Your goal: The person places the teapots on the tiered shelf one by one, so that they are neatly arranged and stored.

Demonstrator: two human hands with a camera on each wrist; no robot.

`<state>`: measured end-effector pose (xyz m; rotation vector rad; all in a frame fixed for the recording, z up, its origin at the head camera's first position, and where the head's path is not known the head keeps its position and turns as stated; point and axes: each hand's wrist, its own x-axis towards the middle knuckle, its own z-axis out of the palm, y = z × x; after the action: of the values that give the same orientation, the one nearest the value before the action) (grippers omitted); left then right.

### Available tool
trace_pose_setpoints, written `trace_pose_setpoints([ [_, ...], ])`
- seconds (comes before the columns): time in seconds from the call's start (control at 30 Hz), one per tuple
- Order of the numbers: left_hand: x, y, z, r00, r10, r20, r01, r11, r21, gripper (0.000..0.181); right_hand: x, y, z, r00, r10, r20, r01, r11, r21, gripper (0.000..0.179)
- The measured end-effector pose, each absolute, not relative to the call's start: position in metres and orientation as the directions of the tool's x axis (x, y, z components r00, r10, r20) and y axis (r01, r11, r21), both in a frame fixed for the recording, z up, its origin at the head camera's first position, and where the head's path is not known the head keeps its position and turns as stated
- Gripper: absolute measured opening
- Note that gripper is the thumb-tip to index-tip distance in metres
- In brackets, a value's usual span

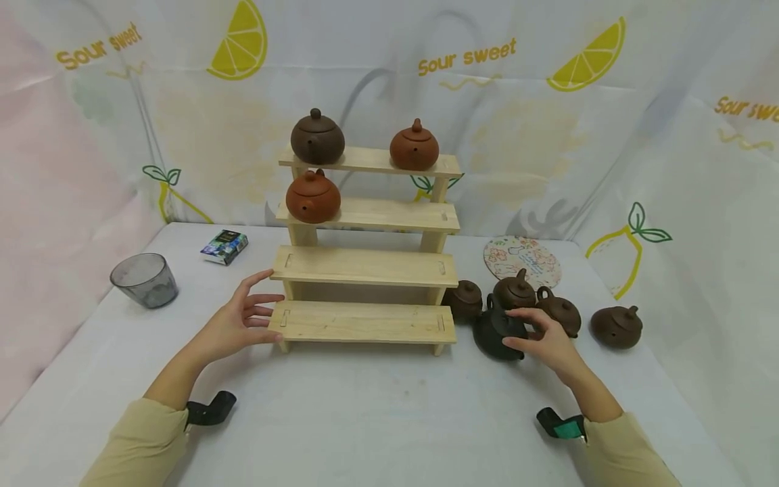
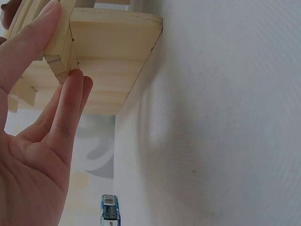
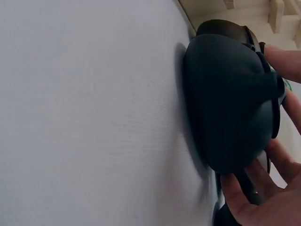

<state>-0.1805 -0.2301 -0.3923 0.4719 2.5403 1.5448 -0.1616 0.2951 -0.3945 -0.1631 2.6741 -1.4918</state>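
A stepped wooden stand stands mid-table. At its left end, my left hand grips the lowest board with thumb and fingertips on either side of the board's end. To the right of the stand, my right hand holds a black teapot by its upper part, thumb on one side and fingers on the other; its base is close to the tabletop in the right wrist view. On the stand's top board sit a dark brown teapot and a reddish-brown teapot. An orange-brown teapot sits left on the board below.
Brown teapots crowd behind the black one; another brown teapot stands farther right. A round patterned mat lies behind them. On the left are a glass cup and a small box.
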Motion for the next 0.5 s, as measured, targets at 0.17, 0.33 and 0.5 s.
trace_pose_setpoints([
  [0.17, -0.1816, -0.2297, -0.3926, -0.941, 0.335, 0.050, 0.197, 0.419, 0.887, 0.108, -0.1568, 0.2971, -0.3930, -0.990, -0.141, -0.015, -0.067, 0.555, -0.829, 0.052],
  [0.33, -0.1806, -0.2302, -0.3924, -0.941, 0.336, 0.050, 0.196, 0.416, 0.888, 0.108, -0.1567, 0.2996, -0.3939, -0.971, -0.236, -0.038, -0.089, 0.503, -0.860, 0.057],
  [0.5, -0.1803, -0.2304, -0.3924, -0.940, 0.336, 0.053, 0.197, 0.410, 0.890, 0.108, -0.1604, 0.2991, -0.3956, -0.952, -0.290, -0.095, -0.064, 0.495, -0.866, 0.069],
])
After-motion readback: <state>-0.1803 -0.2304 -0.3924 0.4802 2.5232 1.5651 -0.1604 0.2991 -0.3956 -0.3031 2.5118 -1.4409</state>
